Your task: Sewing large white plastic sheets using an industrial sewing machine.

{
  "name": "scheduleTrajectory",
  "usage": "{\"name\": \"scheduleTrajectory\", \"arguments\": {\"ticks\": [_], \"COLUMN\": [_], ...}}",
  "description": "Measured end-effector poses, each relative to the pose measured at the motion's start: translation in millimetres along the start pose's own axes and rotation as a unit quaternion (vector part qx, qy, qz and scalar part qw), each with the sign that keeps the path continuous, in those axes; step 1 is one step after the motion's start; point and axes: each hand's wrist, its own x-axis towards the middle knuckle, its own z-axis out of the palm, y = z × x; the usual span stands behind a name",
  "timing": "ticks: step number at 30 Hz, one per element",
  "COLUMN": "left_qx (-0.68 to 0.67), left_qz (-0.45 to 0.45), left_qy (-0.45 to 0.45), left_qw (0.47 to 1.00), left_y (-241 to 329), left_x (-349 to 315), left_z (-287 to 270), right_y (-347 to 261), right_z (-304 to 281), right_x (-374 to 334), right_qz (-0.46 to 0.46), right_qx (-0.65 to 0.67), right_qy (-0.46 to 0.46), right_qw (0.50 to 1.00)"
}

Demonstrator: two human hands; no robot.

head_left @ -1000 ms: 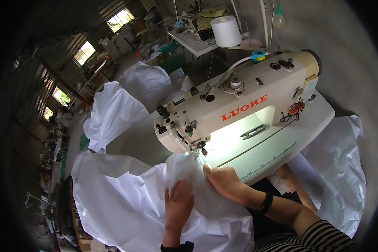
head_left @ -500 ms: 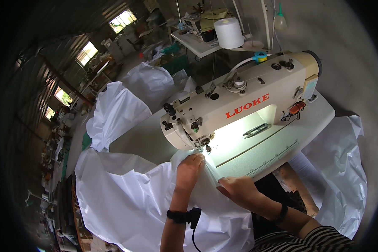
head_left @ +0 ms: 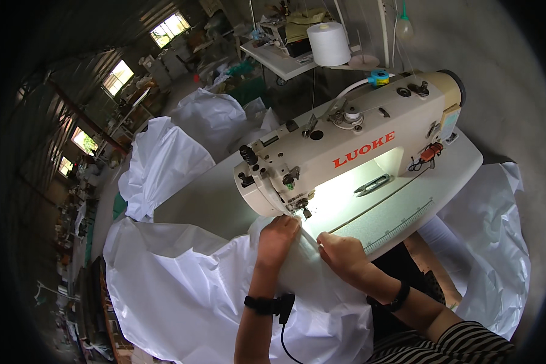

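A large white plastic-like sheet (head_left: 176, 279) spreads from the sewing machine's needle area down over the front of the table. Close to the presser foot, my left hand (head_left: 278, 239) is closed on the sheet, fingertips just in front of the needle area. My right hand (head_left: 346, 255) pinches the sheet's folded edge a little nearer to me and to the right. The white sewing machine (head_left: 340, 139) stands over the table with its lamp lit. My left fingers hide part of the spot under the foot.
A pair of thread snips (head_left: 373, 184) lies on the machine bed. More white sheeting (head_left: 161, 161) is heaped behind at left, and another piece (head_left: 485, 242) hangs at right. A white thread cone (head_left: 329, 45) stands behind the machine. Shelves and clutter line the left side.
My right hand has shifted forward along the sheet's edge, closer to the needle area. My left hand stays by the presser foot. The whole view has shifted slightly.
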Motion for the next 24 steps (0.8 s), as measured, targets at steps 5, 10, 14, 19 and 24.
{"name": "scheduleTrajectory", "arguments": {"ticks": [5, 10, 14, 19, 24], "left_qx": [0.061, 0.085, 0.040, 0.081, 0.168], "left_qz": [0.026, 0.028, 0.002, 0.033, -0.189], "left_qy": [-0.031, 0.058, 0.004, -0.035, -0.109], "left_qw": [0.997, 0.994, 0.999, 0.996, 0.961], "left_y": [-6.6, 6.8, 3.8, -11.3, 72.8], "left_x": [-3.3, -25.6, -32.5, -34.8, -69.4], "left_z": [14.7, 2.7, -6.1, -17.9, -69.2], "right_y": [-9.0, -8.7, -12.1, -20.1, -14.1], "right_z": [21.3, 36.6, 41.4, 53.8, 52.4], "right_x": [-8.8, -16.6, -16.3, 4.6, 24.9], "right_qz": [-0.080, -0.122, -0.111, -0.097, -0.067], "right_qx": [-0.200, -0.261, -0.262, -0.237, -0.270], "right_qy": [0.045, 0.061, 0.044, 0.017, -0.019], "right_qw": [0.976, 0.956, 0.958, 0.967, 0.960]}}
